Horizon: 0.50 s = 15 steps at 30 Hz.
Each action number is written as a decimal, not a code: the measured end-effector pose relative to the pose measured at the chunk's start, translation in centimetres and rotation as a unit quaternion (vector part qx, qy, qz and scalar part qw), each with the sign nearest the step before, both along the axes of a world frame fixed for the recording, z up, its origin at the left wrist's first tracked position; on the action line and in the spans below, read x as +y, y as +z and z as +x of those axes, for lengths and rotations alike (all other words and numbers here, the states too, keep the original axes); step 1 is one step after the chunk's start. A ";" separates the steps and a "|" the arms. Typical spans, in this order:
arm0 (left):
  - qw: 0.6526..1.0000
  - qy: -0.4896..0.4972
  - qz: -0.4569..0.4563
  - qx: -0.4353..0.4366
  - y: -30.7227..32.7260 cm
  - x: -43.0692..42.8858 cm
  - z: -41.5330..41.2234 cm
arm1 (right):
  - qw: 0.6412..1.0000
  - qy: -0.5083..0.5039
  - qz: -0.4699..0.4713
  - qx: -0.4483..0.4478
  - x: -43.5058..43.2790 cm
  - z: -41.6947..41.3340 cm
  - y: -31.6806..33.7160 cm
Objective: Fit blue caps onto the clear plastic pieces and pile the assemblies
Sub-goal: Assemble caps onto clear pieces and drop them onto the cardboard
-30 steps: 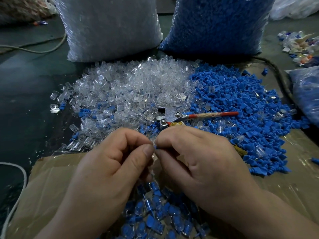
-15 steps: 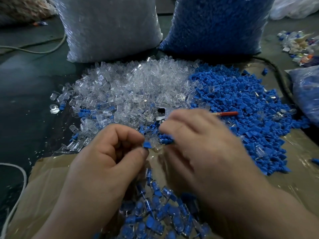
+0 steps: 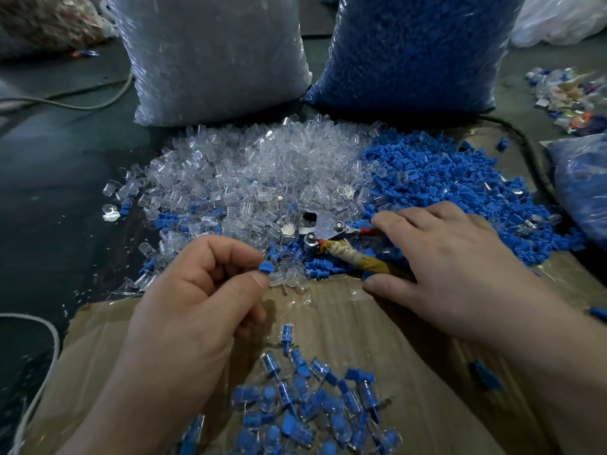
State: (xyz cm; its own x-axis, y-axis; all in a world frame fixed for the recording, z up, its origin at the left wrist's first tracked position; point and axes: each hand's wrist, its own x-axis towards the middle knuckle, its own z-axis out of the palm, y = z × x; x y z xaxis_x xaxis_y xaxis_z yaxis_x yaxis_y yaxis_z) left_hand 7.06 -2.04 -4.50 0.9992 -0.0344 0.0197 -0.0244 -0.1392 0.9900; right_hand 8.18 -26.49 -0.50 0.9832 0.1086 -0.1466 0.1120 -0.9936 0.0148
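Head view, cap-fitting station. The left hand (image 3: pixel 197 297) is curled, thumb and forefinger pinching a single blue cap (image 3: pixel 264 267) by its flat head, just above the near edge of the loose stock. The right hand (image 3: pixel 443 257) lies palm down, fingers spread and nearly straight, over the seam between the two heaps and across the handles of a pair of pliers (image 3: pixel 331 234); nothing shows in its grip.

Step in hand, as judged: a cap is ready and its clear partner has not been picked. The next move calls for a fingertip pinch on one clear piece, its open end turned toward the cap's ribbed stem, then a straight push until it seats.

Materials: the clear plastic pieces (image 3: pixel 256 172) are small, glossy, hollow, thin-walled barrels, heaped at centre-left. The heap of blue caps (image 3: pixel 460 185) to the right is matte, each a broad head on a ridged plug. The finished assemblies (image 3: pixel 312 405), clear barrels showing blue inside, form a pile nearest the viewer on corrugated cardboard (image 3: pixel 377 323) under glossy tape. Behind stand two film sacks, one of clear stock (image 3: pixel 213 54), one of blue (image 3: pixel 410 50). The pieces are light and slippery and would scatter easily.
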 end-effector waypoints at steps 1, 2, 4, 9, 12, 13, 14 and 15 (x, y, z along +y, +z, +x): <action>1.000 0.002 -0.003 0.002 0.0 0.0 0.0 | 1.000 0.004 0.001 -0.004 0.1 0.0 0.0; 1.000 0.004 -0.005 0.007 0.2 -0.1 0.0 | 1.000 0.006 0.002 -0.012 0.3 0.1 0.0; 1.000 0.008 0.000 0.008 0.4 -0.2 -0.1 | 0.999 0.005 0.001 -0.042 0.4 0.2 -0.2; 1.000 0.018 0.001 0.006 0.5 -0.3 -0.1 | 0.988 -0.026 0.076 -0.130 0.3 0.0 -0.1; 1.000 0.021 -0.002 -0.002 0.5 -0.4 -0.1 | 0.970 -0.030 0.166 -0.176 0.6 -0.7 0.5; 1.000 0.025 -0.006 -0.006 0.4 -0.4 0.0 | 0.967 -0.020 0.181 -0.176 0.9 -1.0 0.7; 0.999 0.031 -0.013 -0.010 0.3 -0.5 0.0 | 0.967 -0.005 0.193 -0.164 1.1 -1.3 0.8; 0.999 0.035 -0.021 -0.013 0.2 -0.5 0.0 | 0.969 0.012 0.202 -0.142 1.4 -1.7 0.9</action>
State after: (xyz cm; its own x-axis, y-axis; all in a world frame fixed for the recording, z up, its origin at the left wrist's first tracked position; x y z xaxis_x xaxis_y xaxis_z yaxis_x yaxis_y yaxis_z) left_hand 7.09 -2.54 -4.30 0.9983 0.0379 0.0453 -0.0413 -0.1004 0.9941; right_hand 6.52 -25.12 0.38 0.9743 0.1244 0.1879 0.1836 -0.9217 -0.3418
